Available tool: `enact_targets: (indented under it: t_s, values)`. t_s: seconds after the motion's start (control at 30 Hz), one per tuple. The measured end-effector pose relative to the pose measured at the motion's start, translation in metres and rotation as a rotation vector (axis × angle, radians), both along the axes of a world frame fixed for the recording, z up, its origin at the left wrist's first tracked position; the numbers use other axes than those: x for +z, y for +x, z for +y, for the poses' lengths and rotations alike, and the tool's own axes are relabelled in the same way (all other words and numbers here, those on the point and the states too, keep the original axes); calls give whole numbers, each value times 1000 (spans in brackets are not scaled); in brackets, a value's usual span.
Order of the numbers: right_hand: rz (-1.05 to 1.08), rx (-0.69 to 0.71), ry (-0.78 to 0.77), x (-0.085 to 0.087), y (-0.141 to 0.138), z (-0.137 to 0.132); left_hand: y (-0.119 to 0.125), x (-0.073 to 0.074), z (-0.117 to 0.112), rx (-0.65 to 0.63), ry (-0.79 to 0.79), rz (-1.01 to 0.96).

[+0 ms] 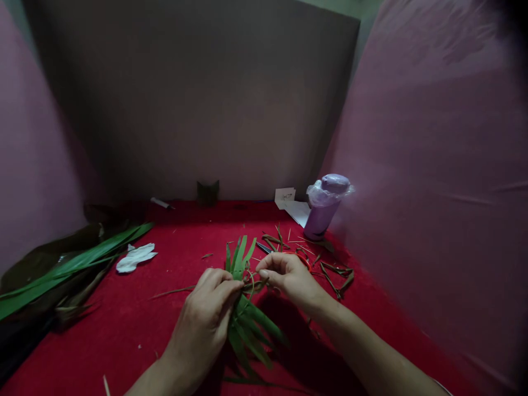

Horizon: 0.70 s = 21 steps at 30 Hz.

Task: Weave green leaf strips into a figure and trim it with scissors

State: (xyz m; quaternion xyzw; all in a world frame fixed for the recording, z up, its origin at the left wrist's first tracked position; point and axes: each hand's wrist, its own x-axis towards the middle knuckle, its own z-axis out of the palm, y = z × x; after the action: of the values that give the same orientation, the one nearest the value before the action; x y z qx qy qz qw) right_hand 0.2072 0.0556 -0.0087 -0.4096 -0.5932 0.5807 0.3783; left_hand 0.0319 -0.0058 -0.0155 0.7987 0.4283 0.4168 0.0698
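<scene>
"Head view: where's the leaf (256, 327)?"

"Low in the middle, over the red cloth (124, 341). The left hand (210, 305) grasps it near its middle."

"And the right hand (289, 275)?"

"Thumb and forefinger pinch a thin brown strand (256, 287) at the leaf's middle."

"What looks done?"

"Splitting, I'd judge: narrow strips fan out at both ends. The scissors (264, 248) lie beyond the right hand, partly hidden by it, with brown scraps (338, 278) near."

"What's left?"

"Probably the strand. It seems looped, with no finished knot that I can make out; the detail is too small to be sure. Long leaves (78, 264) lie at the left, out of both hands."
</scene>
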Motion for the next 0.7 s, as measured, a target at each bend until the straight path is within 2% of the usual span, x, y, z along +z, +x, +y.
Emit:
enact_targets:
  t_s: [0.27,0.5,0.7]
  values:
    - [3,115,-85,-2,3,2,1,3,-1,18,-95,-77]
    - [83,135,-139,-2,-1,-1,-1,-3,-2,-68,-127,2]
    - [52,187,-150,1,1,-3,3,2,-2,-104,-169,23]
